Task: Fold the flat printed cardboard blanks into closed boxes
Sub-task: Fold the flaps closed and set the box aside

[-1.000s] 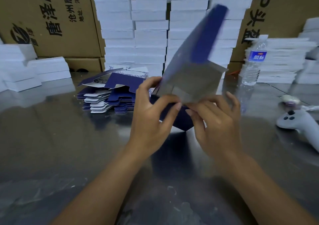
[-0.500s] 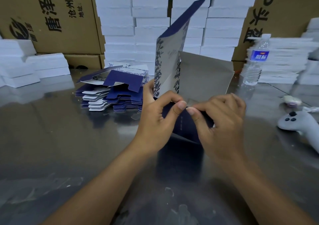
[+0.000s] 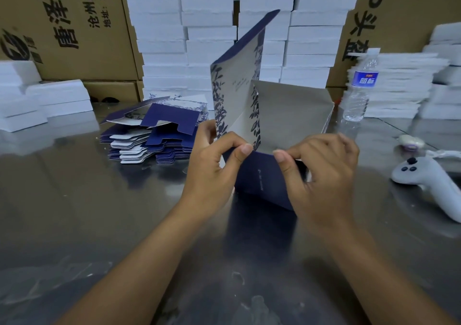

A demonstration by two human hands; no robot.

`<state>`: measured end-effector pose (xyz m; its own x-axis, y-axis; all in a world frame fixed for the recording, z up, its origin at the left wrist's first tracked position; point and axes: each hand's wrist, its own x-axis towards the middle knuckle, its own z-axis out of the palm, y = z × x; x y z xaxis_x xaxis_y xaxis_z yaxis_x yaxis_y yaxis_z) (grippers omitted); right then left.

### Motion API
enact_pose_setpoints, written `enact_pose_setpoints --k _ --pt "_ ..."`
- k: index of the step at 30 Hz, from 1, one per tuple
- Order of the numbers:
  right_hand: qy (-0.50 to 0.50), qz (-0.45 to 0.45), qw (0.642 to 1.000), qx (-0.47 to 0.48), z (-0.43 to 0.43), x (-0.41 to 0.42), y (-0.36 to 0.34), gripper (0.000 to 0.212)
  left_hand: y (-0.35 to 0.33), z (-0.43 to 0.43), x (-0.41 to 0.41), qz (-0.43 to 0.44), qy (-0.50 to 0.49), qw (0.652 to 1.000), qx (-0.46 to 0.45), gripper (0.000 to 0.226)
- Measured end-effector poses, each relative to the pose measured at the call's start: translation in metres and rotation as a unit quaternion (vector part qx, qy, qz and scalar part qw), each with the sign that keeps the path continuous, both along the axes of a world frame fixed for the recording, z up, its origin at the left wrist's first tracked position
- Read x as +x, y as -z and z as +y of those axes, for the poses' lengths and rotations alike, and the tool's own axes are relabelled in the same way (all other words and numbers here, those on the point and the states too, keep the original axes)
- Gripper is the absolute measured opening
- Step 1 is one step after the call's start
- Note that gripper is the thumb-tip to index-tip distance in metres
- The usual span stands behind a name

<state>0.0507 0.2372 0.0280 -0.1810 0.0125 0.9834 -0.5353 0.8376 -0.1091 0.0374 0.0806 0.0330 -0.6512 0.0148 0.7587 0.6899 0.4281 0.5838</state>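
A half-folded cardboard box (image 3: 264, 175) stands on the metal table (image 3: 99, 212) in the middle. Its dark blue front panel faces me. A tall panel with blue leaf print rises at its left, and a plain grey inner panel stands behind. My left hand (image 3: 214, 172) pinches the top left corner of the blue panel with thumb and forefinger. My right hand (image 3: 321, 175) pinches the top right corner the same way. A pile of flat blue and white blanks (image 3: 154, 135) lies to the left behind my hands.
A water bottle (image 3: 359, 87) stands at the right rear. A white controller (image 3: 429, 182) lies at the right edge. White stacks (image 3: 212, 38) and brown cartons (image 3: 69, 25) wall off the back; more white stacks (image 3: 45, 102) sit on the left.
The box has been turned and stood up: the blurred blue panel that tilted right now rises upright at the left. Both hands slid to the blue front panel's top edge.
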Motion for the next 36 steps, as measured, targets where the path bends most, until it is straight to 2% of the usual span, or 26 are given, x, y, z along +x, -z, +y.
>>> enact_pose_setpoints --k 6,11,17,20,23,27,33,36 --pt "0.024 0.01 1.0 0.013 0.005 -0.003 -0.002 0.034 0.002 -0.003 -0.003 0.001 -0.029 1.0 0.0 0.013" --pt "0.015 0.006 1.0 0.002 0.004 -0.001 -0.002 0.033 0.004 -0.009 -0.006 -0.002 -0.118 0.993 0.009 0.028" --pt "0.005 0.032 0.999 0.007 0.008 -0.001 -0.003 0.035 0.003 -0.012 -0.006 0.005 -0.129 0.992 0.012 0.03" --pt "-0.009 0.015 1.0 0.004 0.009 -0.002 -0.004 0.033 0.002 -0.011 -0.005 0.01 -0.119 0.993 0.006 0.022" --pt "-0.032 0.004 0.999 0.005 0.007 -0.001 -0.003 0.033 0.004 -0.011 -0.006 0.032 -0.111 0.993 0.011 0.024" --pt "-0.054 -0.028 0.998 -0.036 0.007 0.003 -0.004 0.03 0.006 -0.011 -0.006 0.004 -0.081 0.995 0.061 0.025" --pt "-0.12 -0.108 0.969 -0.189 0.009 0.003 -0.007 0.038 0.0 -0.013 -0.004 -0.097 -0.024 0.971 0.218 0.017" --pt "-0.169 -0.155 0.955 -0.186 0.007 0.002 -0.008 0.029 -0.002 -0.012 -0.002 -0.141 0.04 0.956 0.254 0.018"
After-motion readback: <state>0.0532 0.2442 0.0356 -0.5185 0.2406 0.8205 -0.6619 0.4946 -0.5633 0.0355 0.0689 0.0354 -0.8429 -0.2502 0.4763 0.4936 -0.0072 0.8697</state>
